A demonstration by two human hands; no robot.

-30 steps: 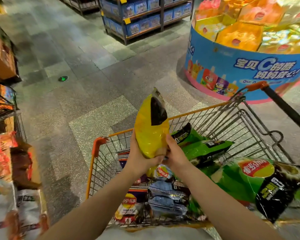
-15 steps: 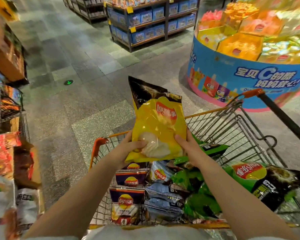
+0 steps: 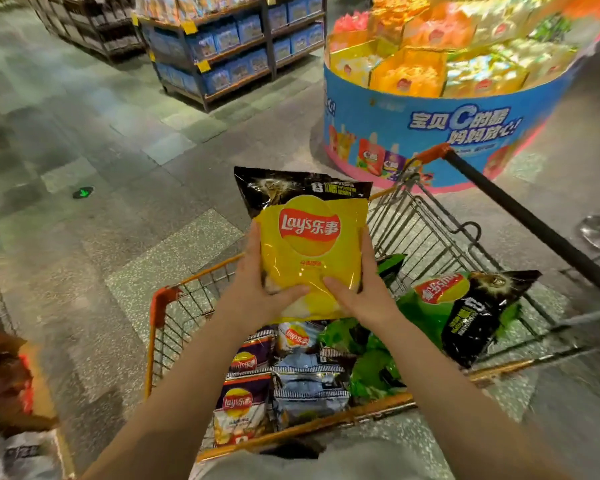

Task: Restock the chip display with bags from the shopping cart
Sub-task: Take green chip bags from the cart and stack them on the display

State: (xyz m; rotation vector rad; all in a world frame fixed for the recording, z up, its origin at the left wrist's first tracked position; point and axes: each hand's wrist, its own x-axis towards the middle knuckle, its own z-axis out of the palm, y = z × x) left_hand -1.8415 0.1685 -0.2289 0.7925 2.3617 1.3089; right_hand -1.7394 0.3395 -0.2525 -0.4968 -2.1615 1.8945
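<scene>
- Below both wrists sits the shopping cart (image 3: 153, 327), an orange-framed wire basket; purple Lay's bags (image 3: 243, 403), blue-striped bags (image 3: 309, 386) and green bags (image 3: 371, 362) lie heaped in it.
- To the right of the right hand, a green-and-black Lay's bag (image 3: 465, 306) lies tilted across the cart's child-seat section.
- The left hand (image 3: 257, 292) grips the left edge of the yellow Lay's bag (image 3: 309, 251), thumb across the front and fingers behind.
- The right hand (image 3: 364, 289) grips the bag's right edge the same way.
- The yellow bag is upright above the cart, logo facing the camera, its black top band uppermost.
- Beyond the right hand stands a round blue display (image 3: 430, 133) packed with yellow and orange packs.
- Farther past the hands, shelves (image 3: 229, 50) carry blue boxes.
</scene>
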